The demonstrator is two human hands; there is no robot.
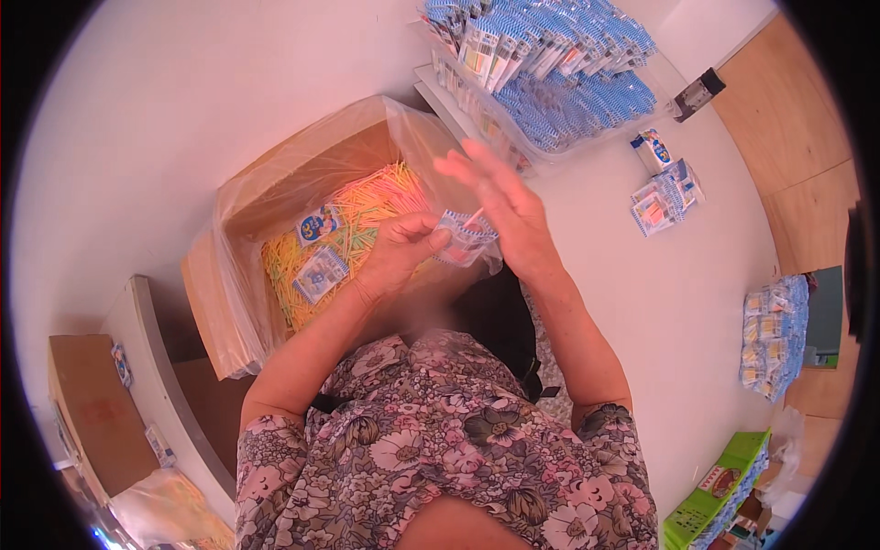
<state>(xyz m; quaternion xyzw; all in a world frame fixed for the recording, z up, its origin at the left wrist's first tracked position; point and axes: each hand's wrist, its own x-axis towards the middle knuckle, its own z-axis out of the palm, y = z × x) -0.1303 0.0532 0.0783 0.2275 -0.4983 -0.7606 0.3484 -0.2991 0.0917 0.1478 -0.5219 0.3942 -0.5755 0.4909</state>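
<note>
Between the thumb and fingers of my left hand (pixel 401 252) is a small clear packet (pixel 466 246) with a blue-and-white patterned edge. A thin pink stick (pixel 474 217) shows at the packet's upper edge. Just to the right, my right hand (pixel 509 215) is raised with its fingers stretched out, its palm side close to the packet; whether it touches the stick I cannot tell. Behind and left of my hands stands a plastic-lined cardboard box (pixel 266 170) holding many thin pink, orange, yellow and green sticks (pixel 376 197). Two packets (pixel 321 273) lie on those sticks.
A clear plastic bin (pixel 486 115) full of blue-edged packets stands at the back right of the white table (pixel 605 266). Loose packets (pixel 662 197) lie beside it. Farther right are a packet bundle (pixel 775 335) and a green basket (pixel 724 486). Another cardboard box (pixel 101 403) is at left.
</note>
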